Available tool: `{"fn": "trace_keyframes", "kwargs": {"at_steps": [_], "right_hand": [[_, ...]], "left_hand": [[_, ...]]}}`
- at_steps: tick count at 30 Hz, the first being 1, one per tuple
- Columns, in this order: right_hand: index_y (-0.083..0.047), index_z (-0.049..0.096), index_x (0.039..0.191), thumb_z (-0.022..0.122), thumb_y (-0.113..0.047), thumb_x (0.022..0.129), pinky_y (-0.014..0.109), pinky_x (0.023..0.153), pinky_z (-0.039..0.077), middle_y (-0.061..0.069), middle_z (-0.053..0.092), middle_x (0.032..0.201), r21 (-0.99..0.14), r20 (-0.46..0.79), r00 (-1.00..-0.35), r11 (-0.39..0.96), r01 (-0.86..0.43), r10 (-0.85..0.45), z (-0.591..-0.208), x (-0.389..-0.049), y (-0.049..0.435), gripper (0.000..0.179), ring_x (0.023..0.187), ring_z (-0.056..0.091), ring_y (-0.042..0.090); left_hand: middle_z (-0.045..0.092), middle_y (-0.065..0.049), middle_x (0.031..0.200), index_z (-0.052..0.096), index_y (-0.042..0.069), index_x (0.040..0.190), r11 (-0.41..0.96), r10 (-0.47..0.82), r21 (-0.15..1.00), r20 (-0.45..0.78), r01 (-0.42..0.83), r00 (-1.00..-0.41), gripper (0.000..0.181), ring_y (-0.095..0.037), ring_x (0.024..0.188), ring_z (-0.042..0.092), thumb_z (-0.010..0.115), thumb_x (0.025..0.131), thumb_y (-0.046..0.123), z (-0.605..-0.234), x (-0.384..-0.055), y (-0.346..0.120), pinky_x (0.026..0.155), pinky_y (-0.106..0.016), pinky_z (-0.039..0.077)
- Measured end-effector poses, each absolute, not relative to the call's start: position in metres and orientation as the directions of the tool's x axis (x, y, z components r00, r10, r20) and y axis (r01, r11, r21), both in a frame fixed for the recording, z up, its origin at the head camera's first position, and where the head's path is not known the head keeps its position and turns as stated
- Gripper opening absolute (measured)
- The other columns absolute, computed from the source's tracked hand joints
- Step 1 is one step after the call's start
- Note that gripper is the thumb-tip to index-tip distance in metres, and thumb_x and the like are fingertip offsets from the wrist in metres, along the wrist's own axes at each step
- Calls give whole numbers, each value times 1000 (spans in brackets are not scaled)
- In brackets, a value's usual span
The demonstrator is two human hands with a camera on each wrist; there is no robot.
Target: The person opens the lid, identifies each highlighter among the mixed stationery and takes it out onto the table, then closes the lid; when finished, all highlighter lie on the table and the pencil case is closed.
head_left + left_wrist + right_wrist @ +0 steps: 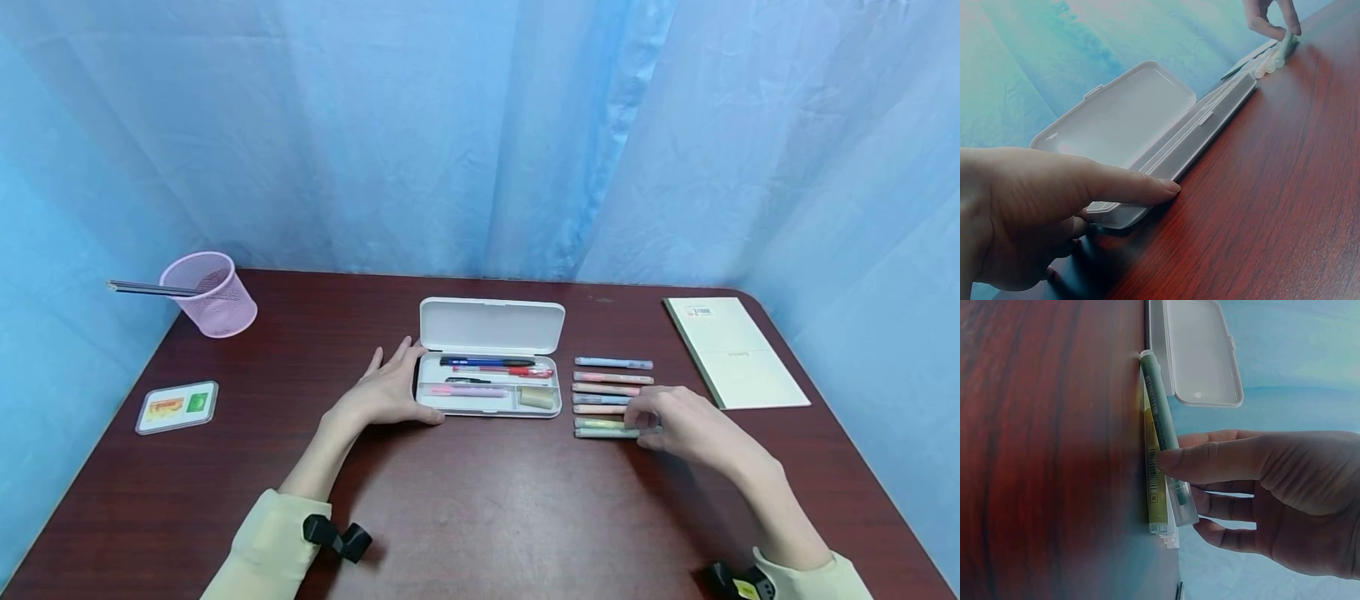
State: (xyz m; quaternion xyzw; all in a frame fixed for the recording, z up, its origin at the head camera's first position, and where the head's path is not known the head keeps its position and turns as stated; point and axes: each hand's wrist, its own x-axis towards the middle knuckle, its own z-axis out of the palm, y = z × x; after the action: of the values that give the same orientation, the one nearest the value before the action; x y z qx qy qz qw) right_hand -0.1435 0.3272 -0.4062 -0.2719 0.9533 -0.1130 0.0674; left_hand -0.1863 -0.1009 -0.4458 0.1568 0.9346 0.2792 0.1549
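My left hand rests at the left end of an open white pencil case. Its thumb lies straight along the front wall and its other fingers are spread by the left side and back corner. Inside the case are a blue pen, a red pen, a pink-purple pen and a beige block. To the right, my right hand pinches a pale green marker pen between thumb and fingers. A yellow marker pen lies right beside it, in a row of several pastel pens.
A pink mesh pen cup with dark thin sticks leaning out stands at the back left. Before it lies a flat clear-edged case with a coloured label. A pale notebook lies at the right. Blue curtains border the table.
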Motion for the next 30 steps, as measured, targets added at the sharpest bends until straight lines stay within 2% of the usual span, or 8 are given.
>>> {"fn": "trace_keyframes", "kwargs": {"at_steps": [12, 30], "right_hand": [[-28, 69, 83, 87, -2, 73, 25, 66, 51, -16, 66, 84, -224, -44, -839, 824, -521, -543, -409, -143, 327, 33, 76, 58, 0], [-24, 67, 82, 90, -2, 71, 23, 63, 45, -11, 61, 80, -201, -34, -855, 842, -501, -517, -410, -143, 325, 34, 71, 53, 6]], "left_hand": [[23, -23, 170, 31, 5, 157, 793, 380, 574, -201, 206, -903, 108, -36, 162, 13, 87, 73, 45, -446, -187, -101, 131, -63, 3], [23, -22, 170, 31, 5, 157, 794, 380, 572, -204, 205, -902, 108, -36, 162, 14, 87, 74, 45, -445, -186, -101, 131, -63, 2]]}}
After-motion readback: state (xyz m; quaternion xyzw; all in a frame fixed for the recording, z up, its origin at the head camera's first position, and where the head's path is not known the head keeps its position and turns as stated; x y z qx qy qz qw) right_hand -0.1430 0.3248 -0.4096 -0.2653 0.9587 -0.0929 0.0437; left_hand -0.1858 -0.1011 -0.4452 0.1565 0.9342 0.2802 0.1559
